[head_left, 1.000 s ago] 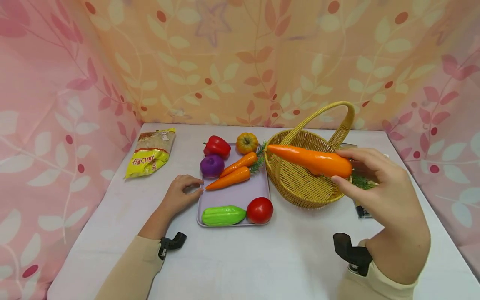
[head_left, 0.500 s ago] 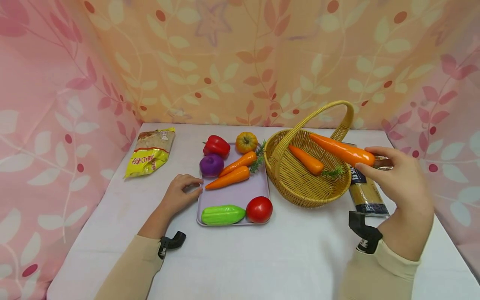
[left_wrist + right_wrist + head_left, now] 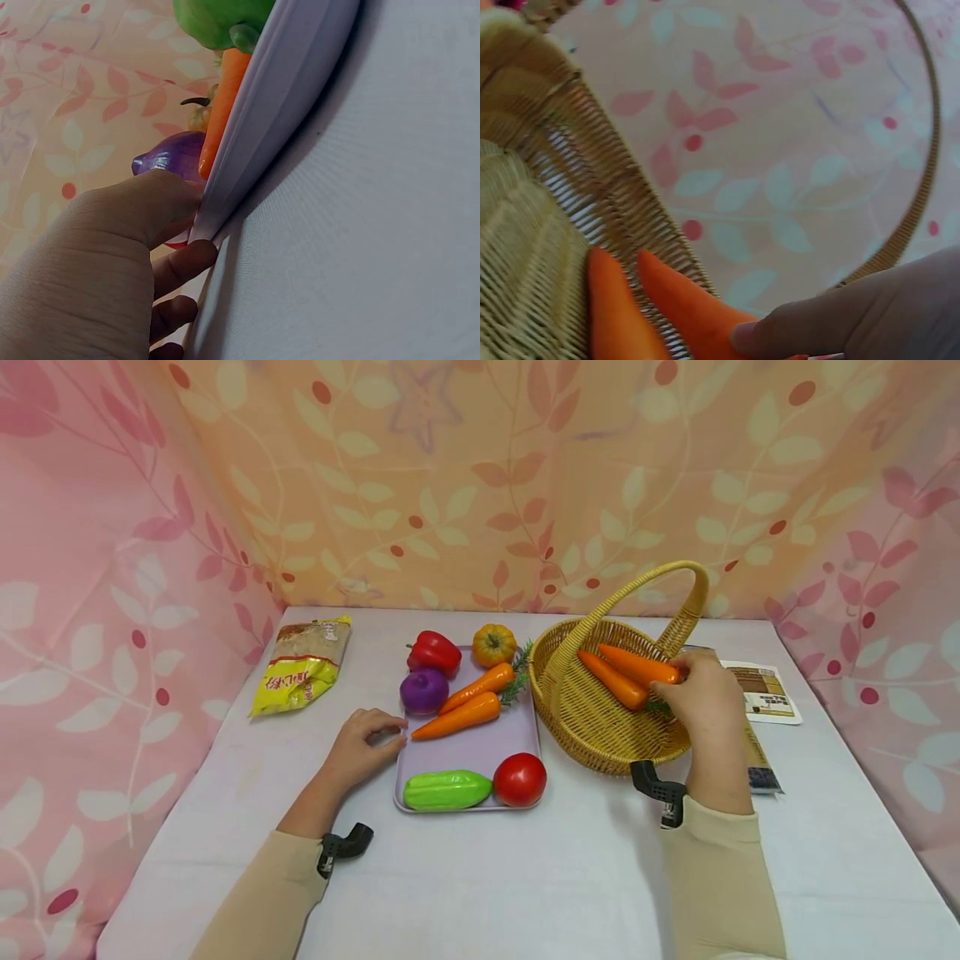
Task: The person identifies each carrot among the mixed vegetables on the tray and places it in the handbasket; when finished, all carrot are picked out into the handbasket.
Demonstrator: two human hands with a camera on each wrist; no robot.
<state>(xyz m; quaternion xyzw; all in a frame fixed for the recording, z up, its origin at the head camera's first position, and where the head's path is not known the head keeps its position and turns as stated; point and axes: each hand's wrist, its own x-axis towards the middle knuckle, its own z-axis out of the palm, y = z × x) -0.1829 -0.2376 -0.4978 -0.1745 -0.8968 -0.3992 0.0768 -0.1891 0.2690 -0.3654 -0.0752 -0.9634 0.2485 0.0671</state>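
In the basket (image 3: 600, 745), toward two o'clock, the right hand (image 3: 705, 692) pinches a carrot (image 3: 637, 666); its thick end is partly covered by this hand. The left hand (image 3: 360, 746), thumb and fingers apart, touches the tray (image 3: 457, 753) at nine o'clock.

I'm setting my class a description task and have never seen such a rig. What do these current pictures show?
No robot here: a person works bare-handed at a table. The wide view comes from a camera on the person's head; the close-ups come from cameras on each wrist. The left hand touches the edge of a tray holding two carrots, a red pepper, a purple vegetable, a pumpkin, a green vegetable and a tomato. The right hand holds another carrot inside the basket, next to one lying there. A yellow packet lies at left, other packets at right.
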